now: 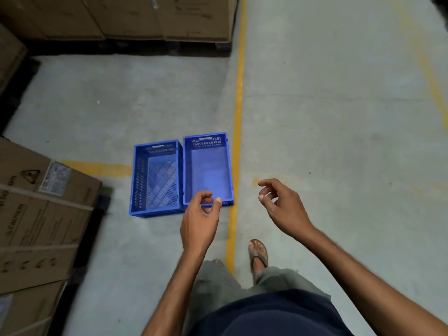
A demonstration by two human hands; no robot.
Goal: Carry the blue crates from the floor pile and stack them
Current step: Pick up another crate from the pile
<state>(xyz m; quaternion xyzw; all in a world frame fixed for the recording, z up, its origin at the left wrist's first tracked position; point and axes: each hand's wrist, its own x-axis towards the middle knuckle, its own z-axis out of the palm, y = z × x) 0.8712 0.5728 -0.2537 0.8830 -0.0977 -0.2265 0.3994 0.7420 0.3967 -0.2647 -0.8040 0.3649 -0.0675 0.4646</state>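
Blue left crate [156,178] and right crate [208,170] sit side by side, unstacked; I judge the stacking not yet begun. Left hand [200,219] and right hand [283,204], fingers loosely curled, hold nothing.

Blue crates [157,178] smooth plastic; boxes [36,214] matt cardboard; floor [327,117] rough concrete

- Blue crates: two, the left crate [155,180] and the right crate [208,170].
- Grips: two, the left grip [197,221] and the right grip [281,204].
- Sandalled foot [258,253]: one plainly seen.
- Yellow markings: three, a long line [238,112], a short cross line [97,168] and a fainter line [429,76].
- Cardboard boxes [133,15]: several, in two groups; exact number unclear.
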